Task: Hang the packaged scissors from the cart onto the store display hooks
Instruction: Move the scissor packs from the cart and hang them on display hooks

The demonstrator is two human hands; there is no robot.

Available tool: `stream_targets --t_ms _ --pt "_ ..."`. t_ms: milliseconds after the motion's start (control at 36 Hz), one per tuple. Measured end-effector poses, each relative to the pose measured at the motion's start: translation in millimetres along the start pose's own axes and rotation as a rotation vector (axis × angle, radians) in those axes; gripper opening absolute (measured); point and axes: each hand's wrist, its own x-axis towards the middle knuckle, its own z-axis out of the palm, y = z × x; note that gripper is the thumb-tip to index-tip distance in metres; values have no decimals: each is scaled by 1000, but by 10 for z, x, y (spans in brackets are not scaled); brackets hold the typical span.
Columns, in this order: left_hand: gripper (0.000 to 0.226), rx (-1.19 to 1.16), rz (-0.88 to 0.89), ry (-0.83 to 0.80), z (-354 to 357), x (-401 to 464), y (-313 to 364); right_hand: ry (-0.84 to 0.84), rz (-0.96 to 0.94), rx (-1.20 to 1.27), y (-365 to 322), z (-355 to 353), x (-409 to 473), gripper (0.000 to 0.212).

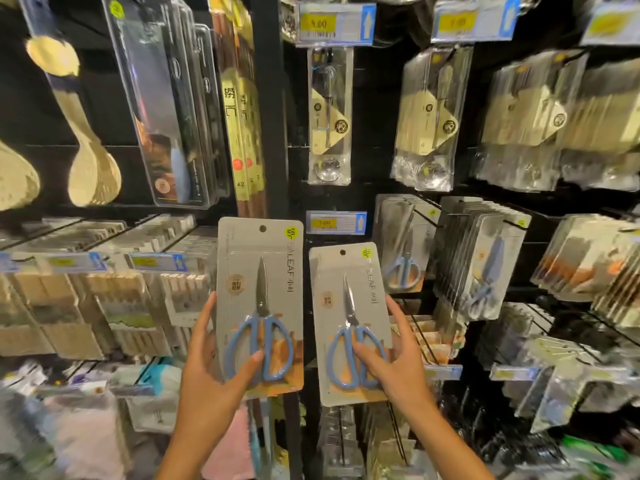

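Nearest, left of the black upright post: left hand gripping a flat grey scissors card, blue loop handles under clear plastic. Right of it: right hand gripping a second scissors card. Farther right: hung scissors packs on hooks.

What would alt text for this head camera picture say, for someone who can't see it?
A person holds up two packaged blue-handled scissors, one pack in the left hand and one in the right hand, in front of a store display. Matching scissor packs already hang on hooks to the right, with ladles and price tags above.
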Motion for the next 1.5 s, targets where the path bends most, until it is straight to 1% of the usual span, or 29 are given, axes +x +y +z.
stream_targets --t_ms 278,361,472,556,750,1000,1139,1250,1500 --pt "94 5 27 6 33 -13 36 -27 -49 64 15 70 165 83" --pt "94 -7 5 14 37 -6 24 -15 -65 90 21 112 243 83" --pt "94 15 31 15 57 17 17 0 -85 116 33 184 350 84" --pt "94 31 39 22 70 19 14 12 -87 91 71 233 419 85" --pt "96 13 28 23 57 55 -7 27 -87 121 102 301 476 87" --pt "96 42 40 30 48 85 -29 14 -101 84 115 316 505 87" --pt "94 47 59 29 56 77 -26 6 -43 38 256 330 465 85" --pt "95 27 42 23 44 94 -45 47 -10 49 296 320 470 83" --pt "96 17 70 14 27 123 -40 22 -81 19 230 317 420 85"
